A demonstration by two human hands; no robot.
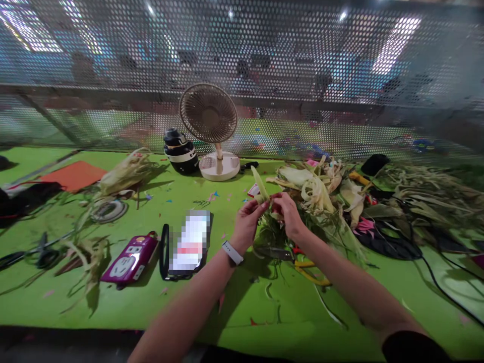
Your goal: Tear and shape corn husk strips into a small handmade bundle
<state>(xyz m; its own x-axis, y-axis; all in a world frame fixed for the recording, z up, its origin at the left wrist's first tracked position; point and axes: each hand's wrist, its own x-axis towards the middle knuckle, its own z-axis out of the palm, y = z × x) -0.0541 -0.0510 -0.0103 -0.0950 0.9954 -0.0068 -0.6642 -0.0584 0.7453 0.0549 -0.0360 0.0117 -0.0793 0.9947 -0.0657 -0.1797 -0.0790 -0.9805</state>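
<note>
Both hands meet over the green table, right of its middle. My left hand (pixel 247 219), with a pale band on its wrist, pinches a strip of green corn husk (pixel 259 182) that points up and away. Close beside it, my right hand (pixel 286 212) has its fingers closed at the lower end of the same strip. What lies between the fingertips is partly hidden. Below the hands are scissors with yellow handles (pixel 312 272), their blades toward the left. A heap of corn husks (pixel 313 189) lies just beyond my right hand.
A desk fan (pixel 218 166) and a black jar-like bottle (pixel 180 154) stand by the perforated metal screen (pixel 302 60). A phone with a blurred screen (pixel 191 242) and a purple power strip (pixel 130 259) lie left. More husks (pixel 124 174), an orange sheet (pixel 75 175) and black cables (pixel 434 282) surround.
</note>
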